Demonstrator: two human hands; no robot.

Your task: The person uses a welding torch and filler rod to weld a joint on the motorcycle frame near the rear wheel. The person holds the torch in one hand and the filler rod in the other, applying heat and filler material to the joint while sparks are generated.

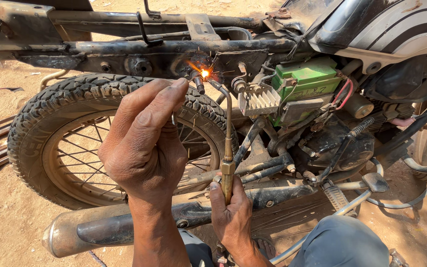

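Note:
My left hand (pixel 143 143) is raised in front of the rear tyre (pixel 40 109), fingers pinched on a thin metal rod (pixel 173 118) whose tip reaches toward a bright orange glowing spot (pixel 205 73) on the rusty motorcycle frame (pixel 174 48). My right hand (pixel 231 217) sits lower and grips the brass handle of a gas torch (pixel 227 165). The torch's thin curved neck rises to the glowing spot, where small sparks scatter.
A chrome exhaust muffler (pixel 90 227) lies low across the front. A green battery (pixel 305 79), finned part (pixel 259 100) and engine casing (pixel 342 146) crowd the right, with a footpeg (pixel 374 181). My knee in grey trousers (pixel 342 242) is at bottom right. Sandy ground surrounds.

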